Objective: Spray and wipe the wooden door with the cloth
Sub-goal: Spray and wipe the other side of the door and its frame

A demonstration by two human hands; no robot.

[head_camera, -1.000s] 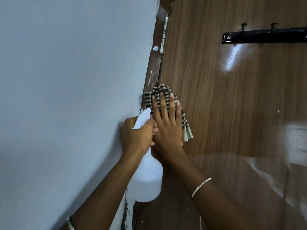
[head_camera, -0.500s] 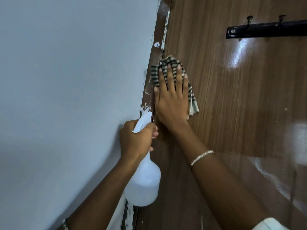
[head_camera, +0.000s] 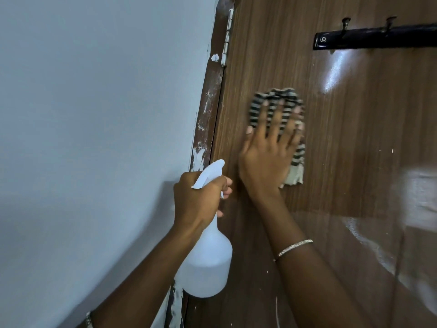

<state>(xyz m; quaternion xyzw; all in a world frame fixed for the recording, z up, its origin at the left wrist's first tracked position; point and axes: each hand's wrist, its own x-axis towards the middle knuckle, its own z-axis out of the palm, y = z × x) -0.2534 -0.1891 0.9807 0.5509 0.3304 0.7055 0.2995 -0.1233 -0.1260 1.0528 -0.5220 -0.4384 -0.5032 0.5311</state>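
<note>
Cloth (head_camera: 283,107) slid right, blurred under flat right hand (head_camera: 267,157), left hand (head_camera: 196,202) gripping bottle (head_camera: 208,263)

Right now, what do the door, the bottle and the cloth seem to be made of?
Door: wood or wood-look laminate, glossy; grain lines and glare.
Bottle: translucent white plastic, matte.
Cloth: woven fabric, striped dark and pale, with a frayed edge.

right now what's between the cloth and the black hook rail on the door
In the head view, only bare wooden door lies between the striped cloth and the black hook rail, with a bright glare patch on it.
</note>
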